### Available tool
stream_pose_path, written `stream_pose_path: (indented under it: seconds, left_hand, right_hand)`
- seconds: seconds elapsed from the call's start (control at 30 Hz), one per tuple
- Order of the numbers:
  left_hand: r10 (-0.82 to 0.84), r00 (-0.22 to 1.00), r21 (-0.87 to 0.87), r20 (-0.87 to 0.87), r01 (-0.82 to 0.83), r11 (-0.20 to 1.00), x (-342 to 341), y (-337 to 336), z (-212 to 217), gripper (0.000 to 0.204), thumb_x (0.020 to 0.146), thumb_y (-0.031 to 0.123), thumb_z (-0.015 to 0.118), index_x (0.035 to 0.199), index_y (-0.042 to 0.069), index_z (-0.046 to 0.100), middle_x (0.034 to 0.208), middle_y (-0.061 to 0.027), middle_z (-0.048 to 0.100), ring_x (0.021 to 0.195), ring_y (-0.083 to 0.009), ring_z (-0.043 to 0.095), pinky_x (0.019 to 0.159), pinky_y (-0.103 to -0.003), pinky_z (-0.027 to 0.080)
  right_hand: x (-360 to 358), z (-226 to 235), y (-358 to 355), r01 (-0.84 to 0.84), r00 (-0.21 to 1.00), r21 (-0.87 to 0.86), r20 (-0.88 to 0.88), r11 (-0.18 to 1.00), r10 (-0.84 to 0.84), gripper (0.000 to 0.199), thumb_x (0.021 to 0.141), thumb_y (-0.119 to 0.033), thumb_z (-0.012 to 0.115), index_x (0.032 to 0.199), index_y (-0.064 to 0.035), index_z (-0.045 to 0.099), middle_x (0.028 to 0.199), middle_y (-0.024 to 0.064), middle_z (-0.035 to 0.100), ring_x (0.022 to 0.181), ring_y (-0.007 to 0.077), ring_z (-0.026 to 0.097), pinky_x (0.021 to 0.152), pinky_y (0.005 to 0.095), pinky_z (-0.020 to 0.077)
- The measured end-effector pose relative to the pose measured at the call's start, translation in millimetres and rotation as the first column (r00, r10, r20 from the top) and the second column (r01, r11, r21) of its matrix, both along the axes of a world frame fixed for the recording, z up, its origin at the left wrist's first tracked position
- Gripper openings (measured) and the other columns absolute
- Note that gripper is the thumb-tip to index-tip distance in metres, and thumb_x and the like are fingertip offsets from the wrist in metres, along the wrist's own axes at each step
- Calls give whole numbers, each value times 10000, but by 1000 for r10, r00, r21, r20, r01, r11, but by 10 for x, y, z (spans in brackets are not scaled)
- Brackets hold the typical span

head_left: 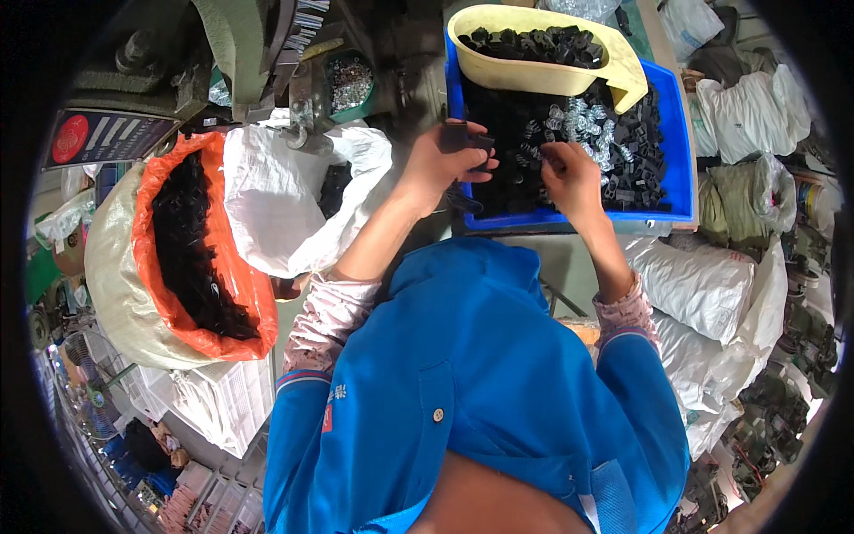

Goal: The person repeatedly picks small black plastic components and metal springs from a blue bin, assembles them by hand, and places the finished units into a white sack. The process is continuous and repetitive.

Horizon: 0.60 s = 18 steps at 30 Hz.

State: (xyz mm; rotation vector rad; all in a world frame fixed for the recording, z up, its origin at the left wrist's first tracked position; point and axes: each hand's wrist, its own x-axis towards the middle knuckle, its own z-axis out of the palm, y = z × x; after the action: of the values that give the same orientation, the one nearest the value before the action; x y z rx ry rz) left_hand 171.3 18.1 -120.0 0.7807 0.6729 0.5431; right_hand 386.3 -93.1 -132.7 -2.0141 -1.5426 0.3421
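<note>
While your left hand (442, 160) pinches a small black moulded plastic clip (465, 137) between thumb and fingertips at the near-left edge of the blue plastic crate (681, 169), your right hand (572, 173) curls its fingers down into the heap of black pieces and small shiny metal springs (587, 125) — whether it grips one, I cannot tell. The clip looks light, stiff and smooth — take it by its flat sides

So there's a small black plastic piece (464, 138), flat-ish and dark, pinched up at the near-left corner of the blue crate (683, 169). That crate's packed with loose black parts (525, 169) and a shiny patch of little metal springs (587, 129).
</note>
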Motion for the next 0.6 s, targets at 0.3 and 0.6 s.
stream_pose_path:
  seconds: [0.3,0.6]
  left_hand:
    - [-23,998,165,-59,33,986,206,-96,-1,365,789,45,756,1127,12,621,994,-78,633,902,-171,636,767,-315,582]
    - [-66,998,207,-11,67,976,264,-60,16,294,765,77,787,1002,56,614,979,-41,665,832,-103,610,689,-260,516]
  right_hand:
    - [-60,211,-38,89,406,-29,-912,996,-63,175,912,-22,620,1071,44,651,926,82,685,789,129,656,680,254,554]
    - [12,408,18,17,186,-36,-982,999,-38,180,934,-46,600,1091,42,614,942,80,662,834,145,660,741,286,580]
